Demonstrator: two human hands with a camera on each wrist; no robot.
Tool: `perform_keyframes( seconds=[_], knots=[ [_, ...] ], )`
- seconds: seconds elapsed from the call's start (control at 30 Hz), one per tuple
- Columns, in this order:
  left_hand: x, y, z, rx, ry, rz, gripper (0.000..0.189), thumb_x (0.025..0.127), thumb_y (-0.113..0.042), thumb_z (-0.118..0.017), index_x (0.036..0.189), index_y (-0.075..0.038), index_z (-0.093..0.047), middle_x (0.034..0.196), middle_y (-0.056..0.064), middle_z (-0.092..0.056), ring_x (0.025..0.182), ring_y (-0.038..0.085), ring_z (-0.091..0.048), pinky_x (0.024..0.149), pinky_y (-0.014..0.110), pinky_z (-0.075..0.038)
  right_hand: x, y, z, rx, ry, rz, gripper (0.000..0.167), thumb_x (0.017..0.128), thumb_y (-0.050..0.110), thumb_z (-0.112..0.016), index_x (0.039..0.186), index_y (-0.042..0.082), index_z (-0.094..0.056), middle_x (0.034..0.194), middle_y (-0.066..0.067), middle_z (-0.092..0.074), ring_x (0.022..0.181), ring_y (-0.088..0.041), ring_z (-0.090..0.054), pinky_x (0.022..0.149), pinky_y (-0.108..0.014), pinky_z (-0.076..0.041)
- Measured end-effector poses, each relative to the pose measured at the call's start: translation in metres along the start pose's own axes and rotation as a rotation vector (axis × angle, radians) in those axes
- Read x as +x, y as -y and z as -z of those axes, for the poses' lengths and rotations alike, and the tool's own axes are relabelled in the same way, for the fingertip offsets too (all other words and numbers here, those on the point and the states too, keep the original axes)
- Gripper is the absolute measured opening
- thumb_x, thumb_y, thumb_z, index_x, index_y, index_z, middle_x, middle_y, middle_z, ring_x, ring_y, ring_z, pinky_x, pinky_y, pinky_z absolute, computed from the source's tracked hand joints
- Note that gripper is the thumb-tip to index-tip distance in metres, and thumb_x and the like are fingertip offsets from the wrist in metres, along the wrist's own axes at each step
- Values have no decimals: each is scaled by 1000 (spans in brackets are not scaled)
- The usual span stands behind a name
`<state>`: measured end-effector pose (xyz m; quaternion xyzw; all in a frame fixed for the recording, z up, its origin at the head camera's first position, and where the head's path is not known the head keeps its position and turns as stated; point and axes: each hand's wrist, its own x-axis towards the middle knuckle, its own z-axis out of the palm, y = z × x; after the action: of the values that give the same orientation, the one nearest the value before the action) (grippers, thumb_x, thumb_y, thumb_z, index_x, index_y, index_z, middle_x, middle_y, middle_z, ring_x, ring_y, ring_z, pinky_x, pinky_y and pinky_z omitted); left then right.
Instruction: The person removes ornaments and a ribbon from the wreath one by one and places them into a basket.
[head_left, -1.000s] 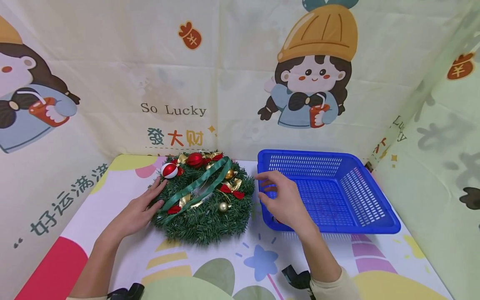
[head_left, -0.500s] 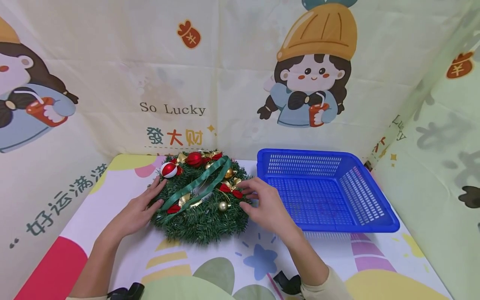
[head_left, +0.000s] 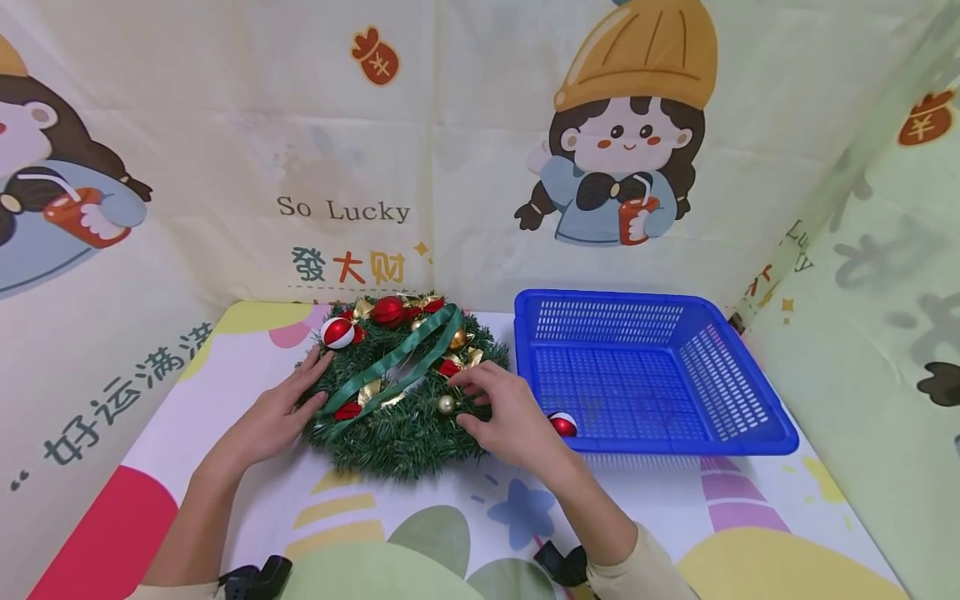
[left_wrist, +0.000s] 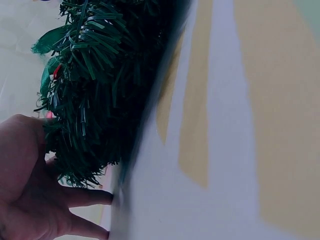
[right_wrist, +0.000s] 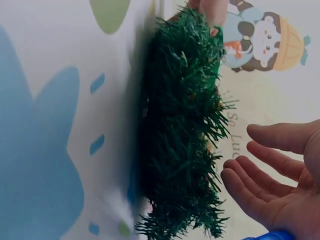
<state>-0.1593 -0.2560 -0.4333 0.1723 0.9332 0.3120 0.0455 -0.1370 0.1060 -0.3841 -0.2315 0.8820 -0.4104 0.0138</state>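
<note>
A green Christmas wreath (head_left: 405, 446) lies flat on the table, decorated with red and gold balls, bows and a loop of green ribbon (head_left: 390, 360). My left hand (head_left: 273, 412) rests against its left side with fingers spread, below a red-and-white ball (head_left: 338, 332). Over the wreath's right side, my right hand (head_left: 513, 417) is held with loosely bent fingers, close to a small gold ball (head_left: 446, 405) and partly hiding a red bow (head_left: 450, 367). In the right wrist view, a gap shows between the right fingertips and the wreath's needles, with nothing in that hand.
To the right of the wreath stands a blue plastic basket (head_left: 750, 400). Inside its near left corner sits a red-and-white ball (head_left: 562, 424). A printed cloth (head_left: 480, 192) hangs behind the table, and another side of it borders the right.
My right hand has moved left from the basket's edge to above the wreath's right side, uncovering the ball in the basket. My left hand stays at the wreath.
</note>
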Motion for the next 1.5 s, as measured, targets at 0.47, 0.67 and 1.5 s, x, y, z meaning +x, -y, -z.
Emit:
perform_keyframes(
  seconds=[0.47,0.67,1.5],
  knots=[
    [1,1,3,3,-11,7,66,111,-32,-50,169,-21,-18,176,13,-6,154,56,-20,115,77,-25,8,7,-10,-79,26,-52,38,91,8,-80,128,13,-71,122,-3,-66,113,-26,-64,92,-43,-56],
    [2,0,3,7,-14,3,66,111,-31,-50,169,-19,-19,176,13,-7,154,56,-20,115,77,-25,10,6,-15,-114,5,-43,37,90,6,-80,125,11,-71,122,-6,-67,112,-28,-64,93,-45,-56],
    [0,-1,0,14,-15,3,65,112,-30,-49,168,-18,-20,176,15,-7,153,56,-23,116,75,-27,14,-2,-28,-144,-25,-52,33,89,0,-78,120,11,-73,114,-4,-66,101,-22,-62,89,-41,-56]
  ],
)
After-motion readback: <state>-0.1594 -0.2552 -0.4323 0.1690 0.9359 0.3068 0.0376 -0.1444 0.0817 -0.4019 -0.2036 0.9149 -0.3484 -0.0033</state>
